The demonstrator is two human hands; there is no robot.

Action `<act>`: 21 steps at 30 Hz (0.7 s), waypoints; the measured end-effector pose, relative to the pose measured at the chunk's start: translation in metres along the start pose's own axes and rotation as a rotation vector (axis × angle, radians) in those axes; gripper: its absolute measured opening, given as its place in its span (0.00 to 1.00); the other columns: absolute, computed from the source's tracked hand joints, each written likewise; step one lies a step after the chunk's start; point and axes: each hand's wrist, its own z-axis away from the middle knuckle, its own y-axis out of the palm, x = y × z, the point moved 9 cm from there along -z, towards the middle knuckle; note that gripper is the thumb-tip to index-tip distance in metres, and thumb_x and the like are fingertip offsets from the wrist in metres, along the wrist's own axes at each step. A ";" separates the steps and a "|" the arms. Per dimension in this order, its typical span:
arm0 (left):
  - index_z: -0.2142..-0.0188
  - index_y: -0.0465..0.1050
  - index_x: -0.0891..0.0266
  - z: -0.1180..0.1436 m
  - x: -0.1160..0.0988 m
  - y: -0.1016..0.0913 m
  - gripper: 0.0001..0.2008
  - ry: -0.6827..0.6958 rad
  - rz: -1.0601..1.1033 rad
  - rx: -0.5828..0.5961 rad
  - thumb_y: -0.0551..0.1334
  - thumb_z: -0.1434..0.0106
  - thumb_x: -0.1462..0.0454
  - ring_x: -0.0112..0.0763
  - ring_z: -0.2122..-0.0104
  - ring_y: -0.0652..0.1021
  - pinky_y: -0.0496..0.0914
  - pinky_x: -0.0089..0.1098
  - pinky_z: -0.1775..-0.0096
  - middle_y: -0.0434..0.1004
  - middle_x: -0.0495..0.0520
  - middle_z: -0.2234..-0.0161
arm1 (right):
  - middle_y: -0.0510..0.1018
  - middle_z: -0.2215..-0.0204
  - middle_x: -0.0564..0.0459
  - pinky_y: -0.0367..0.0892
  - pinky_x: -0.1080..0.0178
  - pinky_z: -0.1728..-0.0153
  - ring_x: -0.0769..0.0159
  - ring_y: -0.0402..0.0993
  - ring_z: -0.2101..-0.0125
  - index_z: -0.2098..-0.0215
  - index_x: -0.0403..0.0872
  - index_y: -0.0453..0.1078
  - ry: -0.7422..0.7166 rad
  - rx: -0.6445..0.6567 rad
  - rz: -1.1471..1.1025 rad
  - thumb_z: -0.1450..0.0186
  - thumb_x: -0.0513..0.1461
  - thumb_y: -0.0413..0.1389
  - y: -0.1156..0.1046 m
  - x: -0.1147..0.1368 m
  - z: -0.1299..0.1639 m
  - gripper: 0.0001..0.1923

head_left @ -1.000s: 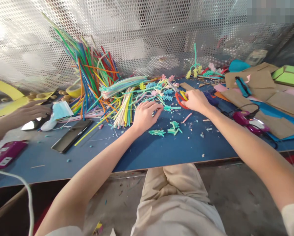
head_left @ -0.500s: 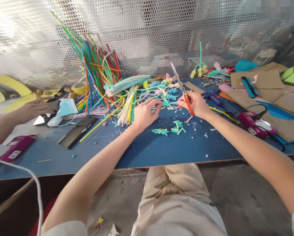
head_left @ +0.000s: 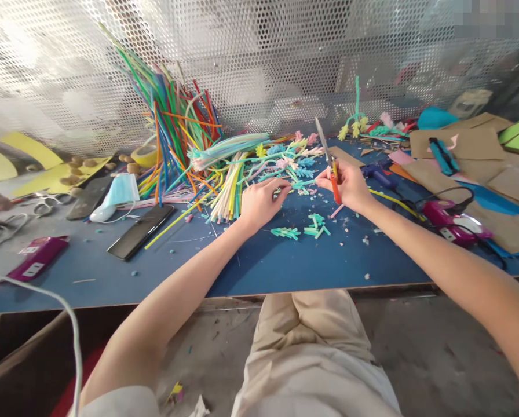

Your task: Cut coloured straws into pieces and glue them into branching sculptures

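Scissors point(head_left: 329, 165) with orange handles are held upright in the right hand point(head_left: 350, 184), the fingers closed about the handles and the blades raised, tip toward the perforated screen point(head_left: 259, 63). A second earlier the same hand lay flat over the scissors on the blue table point(head_left: 259, 266); since then they have been lifted, turned blade-up and drawn in toward the left hand point(head_left: 262, 201). Whether the blades are parted cannot be told.

The left hand is pinched at thumb and forefinger on a thin teal stem point(head_left: 300, 185), which runs from those fingertips across to the scissors. A second earlier this hand rested curled on the table; it has been raised slightly and the stem brought between the two hands. From this approach it is judged that a cut of the stem is in hand.

Just below the hands, short teal offcuts point(head_left: 300, 230) lie on the table. Behind them a heap of coloured stems point(head_left: 225, 168) is spread, with a tall bundle point(head_left: 172, 121) leaning on the screen. Further left lie a phone point(head_left: 141, 230) and a face mask point(head_left: 114, 196); a co-worker's hand seen there a second ago has gone from view. To the right a glue gun point(head_left: 453, 223) rests.
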 end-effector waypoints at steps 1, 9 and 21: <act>0.55 0.84 0.52 0.000 0.001 0.001 0.11 -0.005 -0.004 0.003 0.61 0.25 0.55 0.30 0.68 0.82 0.70 0.31 0.65 0.87 0.48 0.58 | 0.80 0.70 0.57 0.74 0.60 0.62 0.65 0.76 0.69 0.69 0.51 0.64 -0.007 -0.006 0.010 0.45 0.52 0.72 -0.001 0.001 0.000 0.23; 0.54 0.85 0.52 0.000 0.004 0.008 0.13 0.014 0.015 0.037 0.61 0.25 0.54 0.32 0.68 0.83 0.73 0.32 0.63 0.88 0.49 0.58 | 0.81 0.68 0.55 0.75 0.60 0.64 0.64 0.77 0.68 0.68 0.51 0.67 -0.010 -0.026 0.025 0.45 0.52 0.71 -0.001 0.002 0.002 0.21; 0.52 0.83 0.55 0.002 -0.001 0.009 0.16 0.082 0.058 0.037 0.57 0.23 0.54 0.31 0.65 0.83 0.72 0.30 0.63 0.87 0.54 0.56 | 0.80 0.69 0.54 0.78 0.55 0.60 0.62 0.78 0.68 0.65 0.51 0.71 -0.016 -0.050 0.036 0.43 0.54 0.69 -0.003 0.003 0.002 0.20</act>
